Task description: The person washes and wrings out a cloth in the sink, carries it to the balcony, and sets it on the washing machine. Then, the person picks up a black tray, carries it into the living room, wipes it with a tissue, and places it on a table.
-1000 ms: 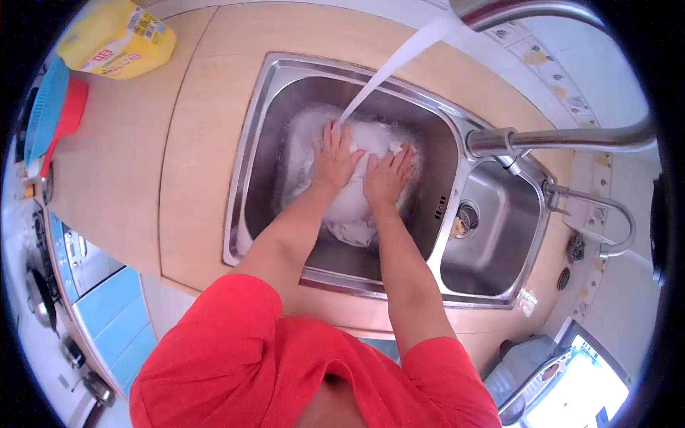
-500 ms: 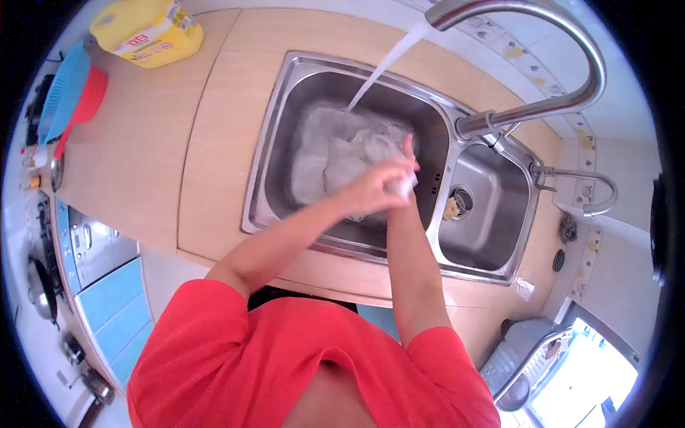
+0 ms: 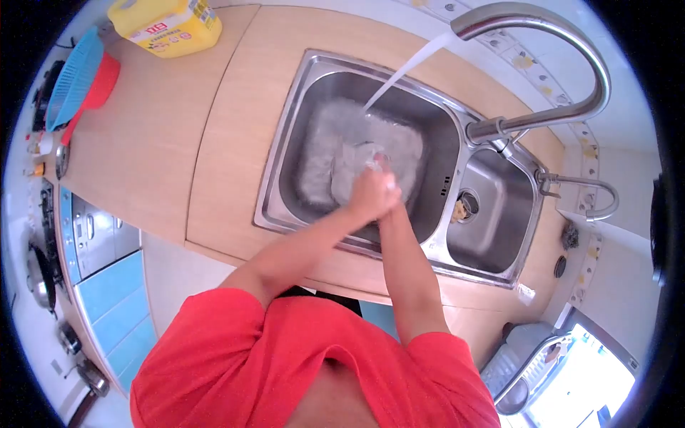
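Observation:
Over the large sink basin (image 3: 284, 178), my left hand (image 3: 367, 196) and my right hand (image 3: 387, 191) are pressed together. Both are closed, and a bit of wet white cloth (image 3: 349, 171) shows between the fingers. The rest of the cloth hangs or lies beneath them in cloudy water. My hands overlap and are slightly blurred, so the right fingers are mostly hidden. A stream of water (image 3: 403, 70) runs from the curved faucet (image 3: 556, 36) into the basin, beyond my hands.
At right is a smaller basin (image 3: 492, 235) with yellowish scraps (image 3: 459, 212) at its drain. A second thin faucet (image 3: 606, 192) stands beyond. On the left counter are a yellow jug (image 3: 168, 28), a blue colander (image 3: 75, 78) and a red container (image 3: 105, 80).
My hands have come closer together and moved slightly left. The cloth's spread in the water looks smaller and bunched nearer my hands. The view has shifted a little; water still runs.

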